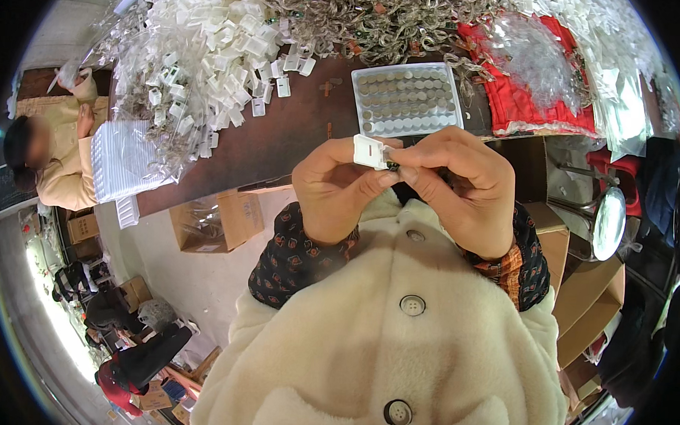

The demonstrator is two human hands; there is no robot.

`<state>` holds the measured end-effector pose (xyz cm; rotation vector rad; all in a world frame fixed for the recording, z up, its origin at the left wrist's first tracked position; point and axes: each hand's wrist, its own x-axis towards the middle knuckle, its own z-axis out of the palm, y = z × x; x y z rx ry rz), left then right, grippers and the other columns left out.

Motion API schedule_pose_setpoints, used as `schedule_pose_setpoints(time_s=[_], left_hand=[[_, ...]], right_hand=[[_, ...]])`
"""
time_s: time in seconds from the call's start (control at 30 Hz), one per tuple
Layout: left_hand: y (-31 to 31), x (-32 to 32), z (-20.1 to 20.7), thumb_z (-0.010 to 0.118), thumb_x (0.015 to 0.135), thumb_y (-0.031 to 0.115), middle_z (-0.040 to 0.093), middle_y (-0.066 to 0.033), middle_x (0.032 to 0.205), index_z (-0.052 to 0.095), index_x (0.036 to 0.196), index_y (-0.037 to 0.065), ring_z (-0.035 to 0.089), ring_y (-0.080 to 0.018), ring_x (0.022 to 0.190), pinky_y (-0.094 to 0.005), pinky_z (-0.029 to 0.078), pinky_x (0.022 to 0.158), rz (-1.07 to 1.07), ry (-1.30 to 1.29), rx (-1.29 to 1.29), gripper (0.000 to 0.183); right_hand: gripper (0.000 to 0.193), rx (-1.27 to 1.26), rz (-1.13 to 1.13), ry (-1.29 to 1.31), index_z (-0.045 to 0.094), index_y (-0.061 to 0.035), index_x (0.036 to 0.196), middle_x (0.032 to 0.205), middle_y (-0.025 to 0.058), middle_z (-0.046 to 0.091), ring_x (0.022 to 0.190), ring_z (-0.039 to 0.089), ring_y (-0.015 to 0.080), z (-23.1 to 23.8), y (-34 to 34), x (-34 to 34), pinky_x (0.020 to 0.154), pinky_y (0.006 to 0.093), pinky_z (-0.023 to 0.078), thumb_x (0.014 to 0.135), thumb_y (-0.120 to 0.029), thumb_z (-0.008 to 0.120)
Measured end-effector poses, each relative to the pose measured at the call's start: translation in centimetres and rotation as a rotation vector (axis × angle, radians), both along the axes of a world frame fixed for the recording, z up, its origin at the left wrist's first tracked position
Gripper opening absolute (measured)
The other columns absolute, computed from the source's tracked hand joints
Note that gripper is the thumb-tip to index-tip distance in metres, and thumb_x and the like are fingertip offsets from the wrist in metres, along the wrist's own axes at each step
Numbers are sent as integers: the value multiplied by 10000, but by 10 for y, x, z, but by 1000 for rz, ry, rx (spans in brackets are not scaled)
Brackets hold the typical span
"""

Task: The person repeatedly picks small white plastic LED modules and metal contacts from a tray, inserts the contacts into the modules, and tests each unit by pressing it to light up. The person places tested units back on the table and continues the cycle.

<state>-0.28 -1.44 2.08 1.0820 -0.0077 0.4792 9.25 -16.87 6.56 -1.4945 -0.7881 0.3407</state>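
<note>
Close to my chest, at the table's front edge, my left hand [332, 190] pinches a small white plastic case [367, 150] between thumb and fingers. The case has a dark slot in its face. My right hand [467, 188] meets it from the other side, its thumb and fingertips pressed together at the case's right edge. A small dark and shiny bit shows between the fingertips, too small to name. Just beyond my hands lies a white tray [424, 127] with rows of round silver button cells [404, 91]; the nearest row is mostly bare cups.
A heap of white cases [230, 40] covers the table's back left. Coiled clear wires [376, 23] lie behind the tray. A red cloth [501, 106] bearing clear plastic is at right. Stacked white trays [128, 160] stand at left, near another person [65, 158]. Cardboard boxes [239, 216] sit below.
</note>
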Motion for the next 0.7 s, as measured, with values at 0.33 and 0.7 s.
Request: schedule_pose_setpoints(time_s=[0.33, 0.7], left_hand=[[-11, 1, -10, 728, 869, -27, 710, -146, 1042, 593, 1087, 7, 692, -214, 977, -390, 554, 929, 202, -32, -33, 259], [-9, -2, -13, 612, 955, -58, 659, -221, 1163, 517, 1150, 8, 660, -188, 903, -346, 578, 796, 164, -88, 60, 227]], right_hand=[[311, -14, -6, -82, 737, -51, 1138, 882, 55, 657, 738, 601, 115, -5, 6, -8, 645, 243, 475, 853, 73, 721], [198, -38, -54, 93, 573, 25, 1088, 935, 40, 629, 811, 585, 72, 7, 11, -13, 739, 218, 477, 915, 108, 624]])
